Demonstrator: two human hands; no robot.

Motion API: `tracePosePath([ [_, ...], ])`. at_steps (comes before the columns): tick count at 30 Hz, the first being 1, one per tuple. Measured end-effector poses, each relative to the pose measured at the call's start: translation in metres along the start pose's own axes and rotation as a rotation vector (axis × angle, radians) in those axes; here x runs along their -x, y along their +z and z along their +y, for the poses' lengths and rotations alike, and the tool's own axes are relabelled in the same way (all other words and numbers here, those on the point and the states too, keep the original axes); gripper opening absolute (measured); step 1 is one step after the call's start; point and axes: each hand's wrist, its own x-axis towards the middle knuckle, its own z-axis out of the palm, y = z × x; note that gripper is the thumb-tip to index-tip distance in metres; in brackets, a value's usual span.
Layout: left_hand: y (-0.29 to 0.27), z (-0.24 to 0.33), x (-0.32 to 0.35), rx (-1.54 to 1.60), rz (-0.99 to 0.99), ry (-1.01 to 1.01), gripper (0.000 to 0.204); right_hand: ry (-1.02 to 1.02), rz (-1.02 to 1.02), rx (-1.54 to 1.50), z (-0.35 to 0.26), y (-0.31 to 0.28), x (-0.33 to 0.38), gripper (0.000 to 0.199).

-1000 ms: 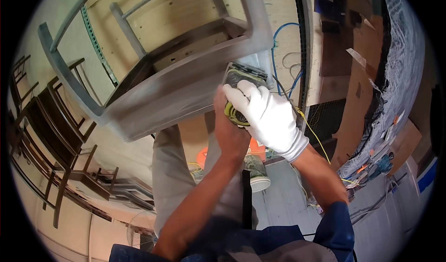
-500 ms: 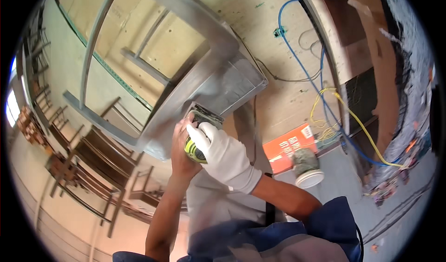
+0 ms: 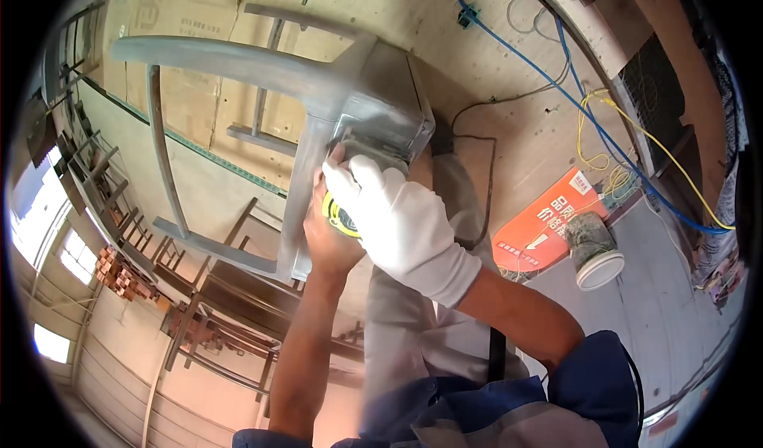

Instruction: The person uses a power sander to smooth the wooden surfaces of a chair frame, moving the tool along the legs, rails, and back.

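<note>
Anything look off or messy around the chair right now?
The grey chair lies tipped on its side while both hands, right hand gloved and left hand bare, press a sander to it. Loose blue and yellow cables sprawl across the floor.

Sander (image 3: 340, 214) under both hands, against chair frame (image 3: 350, 106); tub (image 3: 594, 249) well right on floor.
</note>
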Motion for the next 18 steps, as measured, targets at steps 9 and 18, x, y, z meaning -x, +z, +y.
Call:
tracePosePath([
  [9, -0.028, -0.012, 0.076, -0.059, 0.077, -0.122, 0.087, -0.028, -0.336, -0.174, -0.037, 0.03, 0.043, 0.054],
  [18, -0.021, 0.006, 0.011, -0.304, 0.053, 0.278, 0.066, -0.027, 0.05, -0.29, 0.006, 0.009, 0.027, 0.051],
])
